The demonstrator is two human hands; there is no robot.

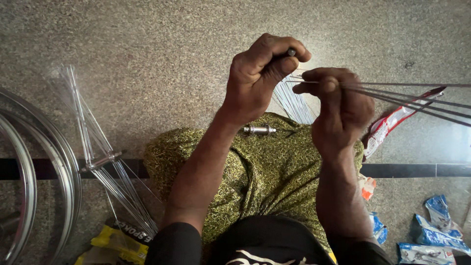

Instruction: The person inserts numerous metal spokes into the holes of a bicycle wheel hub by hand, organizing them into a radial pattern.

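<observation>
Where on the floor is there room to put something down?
The widest bare floor lies beyond the left hand, between the loose spokes and the red packet. It is crowded by the wheel rim and around the blue packets. The lap cloth already holds a hub.

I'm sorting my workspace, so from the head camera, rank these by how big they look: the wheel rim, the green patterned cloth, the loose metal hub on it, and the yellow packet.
1. Green patterned cloth
2. Wheel rim, though cut off by the frame edge, so unsure
3. Yellow packet
4. Metal hub
</observation>
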